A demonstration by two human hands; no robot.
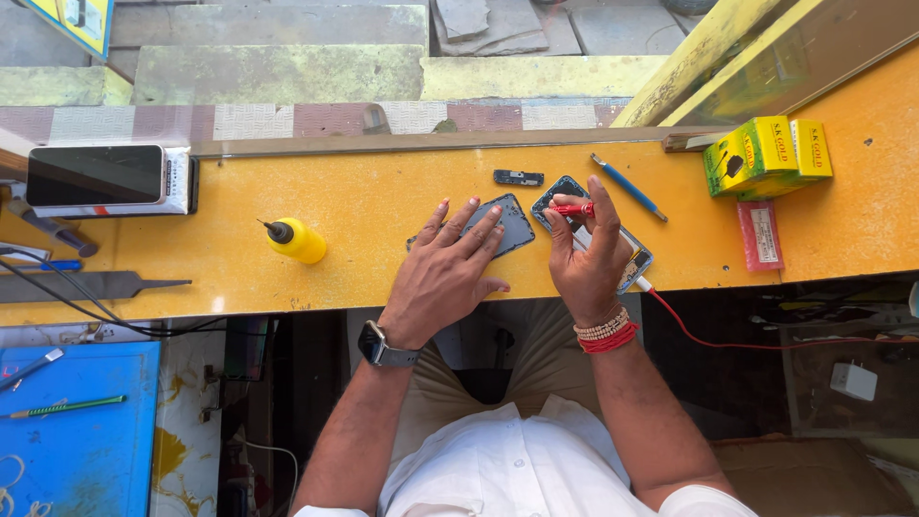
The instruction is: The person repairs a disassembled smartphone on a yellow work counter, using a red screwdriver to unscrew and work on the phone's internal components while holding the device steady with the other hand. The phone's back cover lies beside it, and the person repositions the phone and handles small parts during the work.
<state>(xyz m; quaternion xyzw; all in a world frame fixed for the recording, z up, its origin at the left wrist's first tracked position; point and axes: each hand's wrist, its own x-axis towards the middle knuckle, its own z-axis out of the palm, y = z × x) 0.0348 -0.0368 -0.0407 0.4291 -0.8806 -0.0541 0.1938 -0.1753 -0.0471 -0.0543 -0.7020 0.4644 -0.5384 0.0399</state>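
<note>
Left hand [442, 278]: fingers spread flat, pinning dark rectangular phone back cover [505, 224] to yellow counter [364, 215]. Right hand [588, 258]: pinched on small red-handled tool [572, 208] over opened phone [632, 258] (red cable attached).

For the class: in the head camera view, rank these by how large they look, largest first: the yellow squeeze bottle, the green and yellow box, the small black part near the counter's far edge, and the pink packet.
1. Green and yellow box
2. Yellow squeeze bottle and pink packet: too alike to rank
3. Small black part
</note>
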